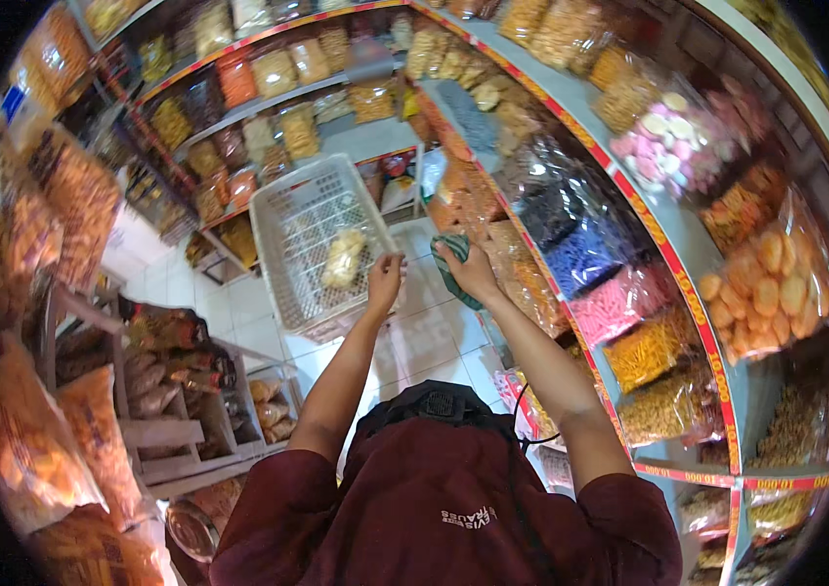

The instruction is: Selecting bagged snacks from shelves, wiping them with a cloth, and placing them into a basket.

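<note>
My right hand (pixel 469 271) grips a folded green striped cloth (pixel 454 280) over the tiled floor, beside the lower shelf of bagged snacks. Near the right rim of a white plastic crate (pixel 276 293) is my left hand (pixel 386 278), its fingers loosely curled with nothing visible in them. Whether it touches the rim cannot be told. Inside the crate lies a clear bag of pale yellow snacks (pixel 345 258); the crate's mesh bottom shows around it.
Shelves with a red and yellow edge strip (pixel 667 253) curve along the right, holding bagged snacks such as blue sticks (pixel 584 256). More shelves stand ahead. Large snack bags (pixel 73 198) and a wooden rack (pixel 158 432) are on the left. White floor tiles (pixel 425 340) show between.
</note>
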Motion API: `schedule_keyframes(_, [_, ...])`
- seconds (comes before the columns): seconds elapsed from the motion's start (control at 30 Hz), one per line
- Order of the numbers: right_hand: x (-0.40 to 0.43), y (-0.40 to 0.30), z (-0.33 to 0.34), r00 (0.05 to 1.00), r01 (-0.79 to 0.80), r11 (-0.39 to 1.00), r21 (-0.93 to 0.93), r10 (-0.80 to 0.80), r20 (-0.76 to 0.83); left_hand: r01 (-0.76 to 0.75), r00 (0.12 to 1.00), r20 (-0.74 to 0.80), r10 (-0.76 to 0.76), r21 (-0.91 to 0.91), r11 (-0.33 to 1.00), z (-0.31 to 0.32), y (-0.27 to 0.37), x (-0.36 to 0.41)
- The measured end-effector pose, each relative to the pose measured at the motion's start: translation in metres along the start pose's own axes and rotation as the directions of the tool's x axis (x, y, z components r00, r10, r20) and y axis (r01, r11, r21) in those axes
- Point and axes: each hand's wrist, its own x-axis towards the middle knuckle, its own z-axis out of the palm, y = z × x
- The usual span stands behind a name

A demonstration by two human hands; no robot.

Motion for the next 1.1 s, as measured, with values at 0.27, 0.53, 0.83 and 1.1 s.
schedule_keyframes(0.27, [-0.025, 0.045, 0.096, 0.834, -0.151, 0.944, -0.293, 0.281, 0.474, 0.517, 0.852, -0.184, -0.490, 0.150, 0.843, -0.143, -0.047, -0.057])
schedule_keyframes(0.53, [-0.042, 0.053, 0.164, 0.721, -0.228, 0.898, -0.377, 0.416, 0.554, 0.394, 0.917, -0.199, -0.345, 0.330, 0.858, -0.212, -0.072, -0.081])
schedule_keyframes(0.83, [-0.040, 0.072, 0.208, 0.741, -0.172, 0.920, -0.351, 0.356, 0.569, 0.356, 0.933, -0.264, -0.246, 0.566, 0.743, -0.229, -0.099, -0.075])
schedule_keyframes(1.1, [-0.005, 0.090, 0.221, 0.724, -0.066, 0.886, -0.459, 0.359, 0.589, 0.264, 0.965, -0.228, -0.132, 0.842, 0.471, -0.225, -0.114, -0.073])
